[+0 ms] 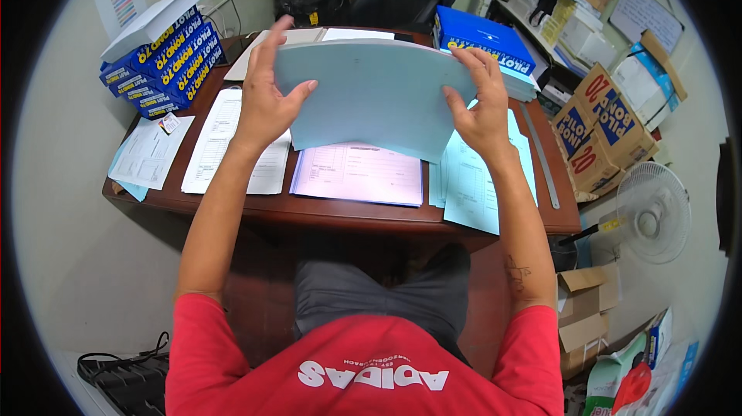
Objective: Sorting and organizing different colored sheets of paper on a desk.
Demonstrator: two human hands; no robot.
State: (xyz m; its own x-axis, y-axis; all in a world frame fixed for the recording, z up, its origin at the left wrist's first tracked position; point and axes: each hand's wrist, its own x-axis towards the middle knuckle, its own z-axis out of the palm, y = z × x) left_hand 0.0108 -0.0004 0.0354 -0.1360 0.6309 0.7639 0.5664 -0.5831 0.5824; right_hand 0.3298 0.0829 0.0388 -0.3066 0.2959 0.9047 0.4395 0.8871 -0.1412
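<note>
A stack of light blue paper sheets [371, 97] stands raised above the desk, curved along its top edge. My left hand [269, 91] holds its left end, thumb on the near face and at least one finger lifted. At the right end, my right hand [478, 97] grips it with the thumb in front and fingers over the top corner. Under its lower edge lies a pile of pink printed forms [356, 178]. White printed forms [215, 143] lie to the left, partly behind my left forearm. Light blue printed forms [470, 184] are spread at the right, partly beneath my right forearm.
Blue paper reams [168, 77] are piled at the desk's left, another blue ream [481, 39] at the back right. A metal ruler [540, 158] lies near the right edge of the wooden desk [371, 213]. Cartons [606, 126] and a white fan [652, 213] stand beyond it.
</note>
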